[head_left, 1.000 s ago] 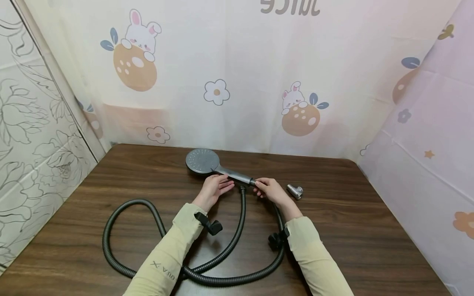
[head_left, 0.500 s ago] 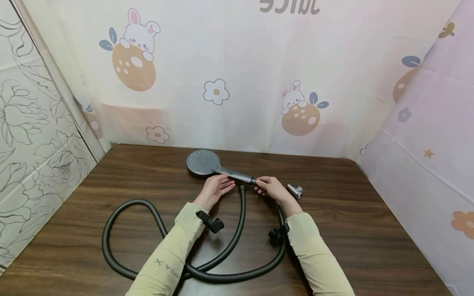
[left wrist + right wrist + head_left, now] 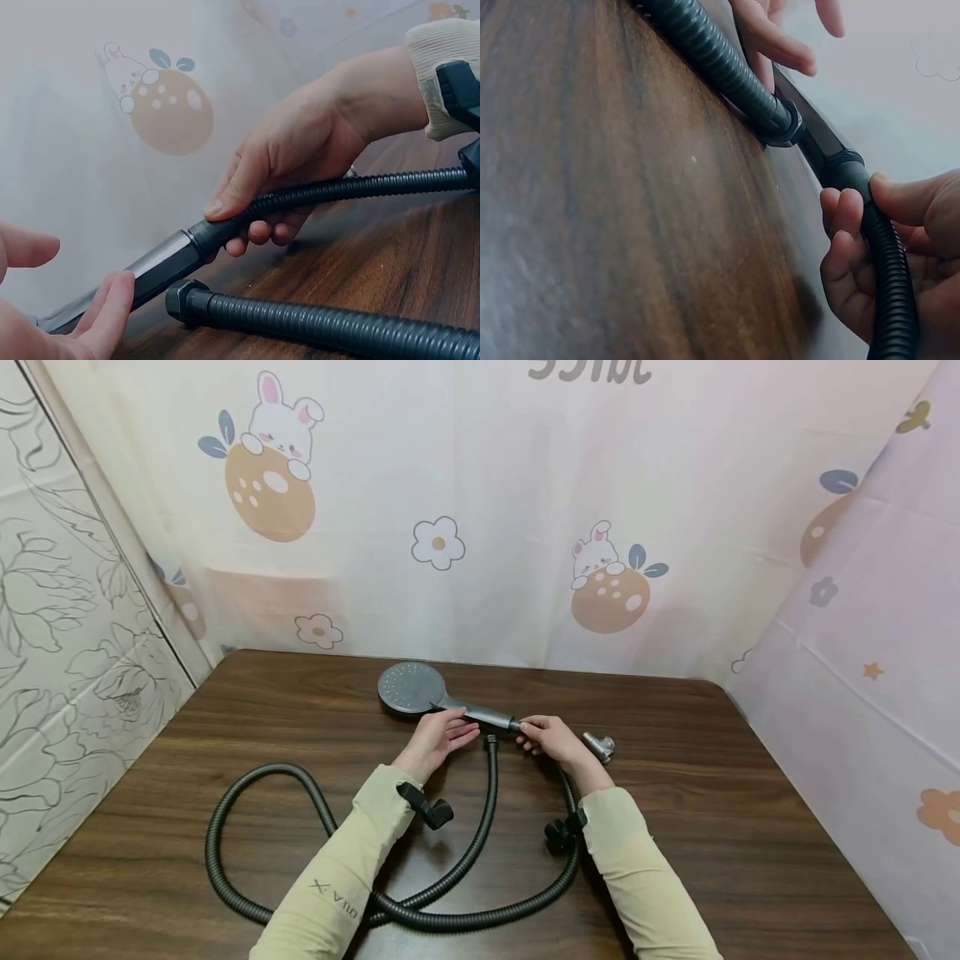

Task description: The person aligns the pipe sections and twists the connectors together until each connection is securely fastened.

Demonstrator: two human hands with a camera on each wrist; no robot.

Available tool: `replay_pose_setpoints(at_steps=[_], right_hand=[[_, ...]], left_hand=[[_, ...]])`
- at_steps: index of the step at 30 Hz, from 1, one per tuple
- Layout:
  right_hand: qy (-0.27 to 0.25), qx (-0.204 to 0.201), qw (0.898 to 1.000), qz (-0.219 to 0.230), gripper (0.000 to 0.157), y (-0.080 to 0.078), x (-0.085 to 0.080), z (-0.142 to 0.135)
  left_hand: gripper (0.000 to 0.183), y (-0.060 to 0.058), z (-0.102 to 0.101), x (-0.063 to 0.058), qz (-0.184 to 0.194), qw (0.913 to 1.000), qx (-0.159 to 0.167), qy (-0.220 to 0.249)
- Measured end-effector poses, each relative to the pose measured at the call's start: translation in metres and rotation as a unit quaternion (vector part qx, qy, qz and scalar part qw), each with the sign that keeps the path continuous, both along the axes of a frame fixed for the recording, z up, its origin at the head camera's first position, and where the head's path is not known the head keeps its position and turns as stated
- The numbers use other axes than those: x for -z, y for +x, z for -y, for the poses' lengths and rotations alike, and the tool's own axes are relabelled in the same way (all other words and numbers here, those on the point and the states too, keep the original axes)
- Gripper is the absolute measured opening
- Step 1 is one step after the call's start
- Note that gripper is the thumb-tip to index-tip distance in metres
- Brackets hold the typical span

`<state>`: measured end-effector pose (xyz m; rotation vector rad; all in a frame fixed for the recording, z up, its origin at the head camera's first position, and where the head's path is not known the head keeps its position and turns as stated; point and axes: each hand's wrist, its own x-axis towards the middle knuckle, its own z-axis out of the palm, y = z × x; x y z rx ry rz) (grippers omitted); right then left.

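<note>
A grey shower head (image 3: 411,687) lies near the far side of the table, its face up and its handle (image 3: 491,718) pointing right. My left hand (image 3: 433,746) is beside the handle with fingers extended against it; in the left wrist view the thumb stands off it. At the handle's end, my right hand (image 3: 557,745) pinches the smooth collar (image 3: 212,234) of a black ribbed shower hose (image 3: 480,920) between thumb and fingers. Collar and handle meet end to end. The hose's other end, a hex nut (image 3: 180,301), lies close below the handle.
A small chrome fitting (image 3: 598,747) lies right of my right hand. The hose loops across the wooden table (image 3: 720,827) under my left forearm. A patterned curtain (image 3: 510,610) hangs behind the far edge. Each wrist wears a black camera strap.
Both hands stay nearly where they were, still at the handle and collar. The view has tilted very slightly.
</note>
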<state>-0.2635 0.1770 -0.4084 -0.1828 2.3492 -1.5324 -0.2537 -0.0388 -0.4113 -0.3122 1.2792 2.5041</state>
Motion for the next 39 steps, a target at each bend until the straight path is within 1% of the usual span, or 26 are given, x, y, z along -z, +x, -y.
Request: replay_pose_setpoints(at_steps=[2,5,6,9,12,13,20,24,28,31,33,39], right_hand=[[0.002,-0.001,1.000,0.001,0.034,0.000,-0.001,0.000],[0.007,0.001,1.000,0.003,0.034,0.000,-0.002,0.001],[0.008,0.002,1.000,0.004,0.034,0.000,-0.002,0.001],[0.011,0.001,1.000,0.001,0.035,-0.001,-0.002,0.001],[0.013,0.003,1.000,0.000,0.035,-0.002,-0.001,0.001],[0.015,0.003,1.000,-0.001,0.035,-0.002,0.000,0.001],[0.037,0.017,0.999,-0.006,0.036,-0.001,0.000,-0.001],[0.039,0.028,0.999,-0.018,0.034,0.001,-0.001,-0.003],[0.044,0.028,0.998,-0.032,0.033,0.004,-0.005,-0.005],[0.060,0.027,0.997,-0.044,0.033,0.007,-0.008,-0.006],[0.063,0.030,0.997,-0.044,0.034,0.007,-0.009,-0.008],[0.037,0.047,0.997,-0.041,0.036,0.011,-0.014,-0.016]], left_hand=[[0.055,0.000,0.000,-0.001,0.003,1.0000,0.002,0.006],[0.053,-0.002,0.000,0.000,0.003,1.0000,0.001,0.003],[0.052,-0.003,0.001,0.003,-0.003,1.0000,0.002,0.007],[0.050,-0.005,0.001,0.006,-0.006,1.0000,0.000,-0.003],[0.053,-0.004,0.002,0.005,0.000,1.0000,0.003,-0.005],[0.052,-0.003,0.002,0.004,0.008,0.9999,0.000,-0.010],[0.050,0.001,0.005,0.002,0.022,0.9997,0.010,0.001],[0.046,0.002,0.005,0.003,0.017,0.9997,0.013,-0.014],[0.042,0.005,0.004,0.004,0.010,0.9991,0.017,-0.037],[0.038,0.008,0.002,0.007,0.004,0.9983,0.019,-0.055],[0.035,0.011,0.000,0.008,-0.001,0.9977,0.022,-0.063],[0.029,0.016,-0.006,0.008,-0.017,0.9959,0.039,-0.079]])
